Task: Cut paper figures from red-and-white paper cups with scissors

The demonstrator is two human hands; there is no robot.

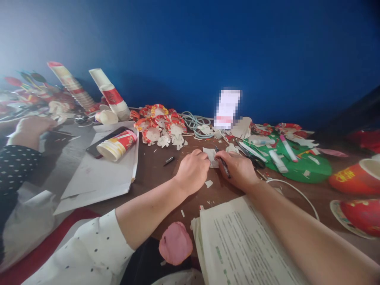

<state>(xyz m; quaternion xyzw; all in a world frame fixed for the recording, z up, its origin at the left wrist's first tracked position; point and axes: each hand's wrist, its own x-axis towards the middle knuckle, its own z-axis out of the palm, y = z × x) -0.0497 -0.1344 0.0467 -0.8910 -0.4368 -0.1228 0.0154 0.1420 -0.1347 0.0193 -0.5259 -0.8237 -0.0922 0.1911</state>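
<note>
Here, paper (211,159) separates left fingers (203,156), grip unclear, from right fingers (225,155) clamping a pen (226,170).

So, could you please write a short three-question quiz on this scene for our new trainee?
1. Fill in the blank: the person's right hand holds a dark ____.
2. True or false: the pink round piece lies on top of the green sheet.
3. Multiple choice: which of these lies on the green sheet? A) a coiled cable; B) a pink-ended marker; C) a dark phone.

Key:
1. Pen.
2. False; it lies to the left of the printed pages, well away from the sheet.
3. B.
</note>
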